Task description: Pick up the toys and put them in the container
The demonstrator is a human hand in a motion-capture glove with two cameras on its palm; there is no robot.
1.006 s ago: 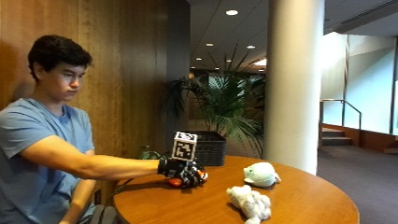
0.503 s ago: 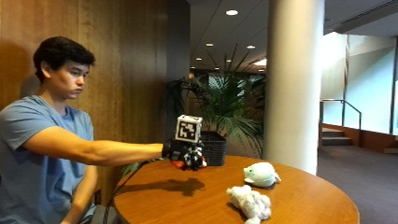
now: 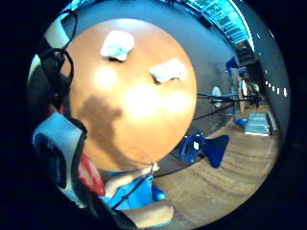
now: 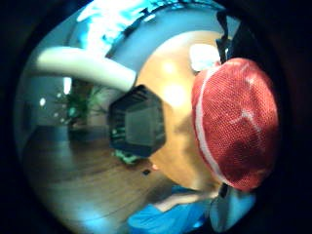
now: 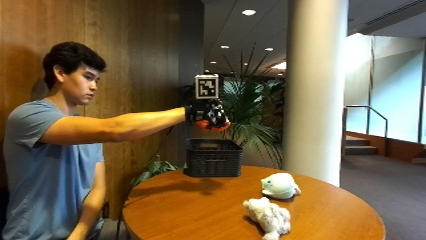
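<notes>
My gloved right hand (image 5: 208, 114) is raised high above the round wooden table (image 5: 200, 210), just over the black basket (image 5: 213, 157) at the table's far edge. It grips a red toy (image 5: 221, 126), which fills much of the thumb side palm view as a red mesh ball with a white stripe (image 4: 236, 122). The basket's open mouth (image 4: 137, 124) lies below the palm. Two white plush toys lie on the table: a round one (image 5: 279, 185) (image 3: 117, 45) and a shaggy one (image 5: 267, 217) (image 3: 168, 70) nearer the front edge.
A thick white pillar (image 5: 316, 85) and a potted palm (image 5: 249, 107) stand behind the table. A wood-panelled wall runs behind the person. A blue chair (image 3: 204, 146) stands on the floor beside the table.
My hand has risen from the tabletop with the red toy and moved over toward the basket, from table height to well above the basket's rim.
</notes>
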